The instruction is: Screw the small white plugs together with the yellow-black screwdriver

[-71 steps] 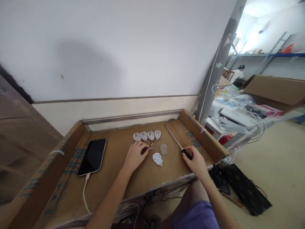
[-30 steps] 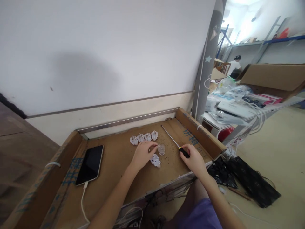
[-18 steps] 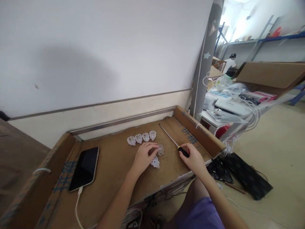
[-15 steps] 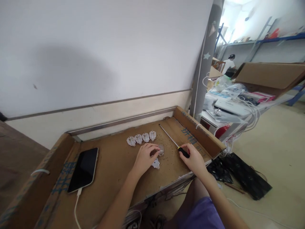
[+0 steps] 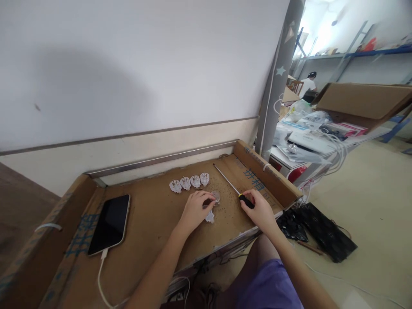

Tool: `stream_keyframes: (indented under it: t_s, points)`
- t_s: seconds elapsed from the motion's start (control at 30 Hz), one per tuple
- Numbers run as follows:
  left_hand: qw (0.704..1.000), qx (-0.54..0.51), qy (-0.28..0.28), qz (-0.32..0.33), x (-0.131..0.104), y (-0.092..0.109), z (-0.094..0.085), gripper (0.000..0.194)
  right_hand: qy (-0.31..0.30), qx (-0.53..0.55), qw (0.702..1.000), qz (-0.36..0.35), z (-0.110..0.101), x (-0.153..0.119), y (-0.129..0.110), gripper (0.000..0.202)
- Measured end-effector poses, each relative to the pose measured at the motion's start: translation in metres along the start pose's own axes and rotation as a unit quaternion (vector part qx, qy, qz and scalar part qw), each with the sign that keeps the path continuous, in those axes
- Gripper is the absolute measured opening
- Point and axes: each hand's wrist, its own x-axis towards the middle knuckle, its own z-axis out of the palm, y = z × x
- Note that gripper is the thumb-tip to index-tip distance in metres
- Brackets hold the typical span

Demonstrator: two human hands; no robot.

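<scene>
Near the middle of the cardboard-lined tray (image 5: 151, 240), my left hand (image 5: 197, 209) has thumb and fingertips closed on a clear plastic piece (image 5: 216, 196). Just below those fingertips lies a white plug part (image 5: 210, 216). My right hand (image 5: 258, 207) grips the black handle of a screwdriver (image 5: 227, 180), its shaft pointing up and left over the cardboard. Behind my left hand several clear-and-white plugs stand in a row, pins up, the leftmost plug (image 5: 175, 186) and the rightmost plug (image 5: 204, 178) among them. Small dark bits are scattered between my hands.
A phone (image 5: 110, 224) with a white cable lies at the left. Raised cardboard edges (image 5: 267, 171) border the tray, with a wall behind. A grey pole (image 5: 275, 86) stands by a cluttered side table (image 5: 310, 143). Black items (image 5: 325, 231) lie on the floor. A person sits far back.
The view has shifted slightly, so everything sits a little higher and further left. Both hands keep their holds on the clear piece and the screwdriver.
</scene>
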Motion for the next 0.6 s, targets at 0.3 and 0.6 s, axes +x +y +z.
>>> stream_keyframes:
  t_s: [0.3, 0.6]
  points:
    - [1.0, -0.004, 0.003, 0.0, -0.0007, 0.0023, -0.0005, 0.01, -0.015, -0.01, 1.0, 0.013, -0.0011, -0.0001, 0.0016, 0.029]
    - [1.0, 0.007, -0.008, -0.025, 0.0009, 0.0062, -0.0007, 0.009, -0.015, -0.01, 1.0, 0.01, -0.002, -0.0002, 0.0004, 0.029]
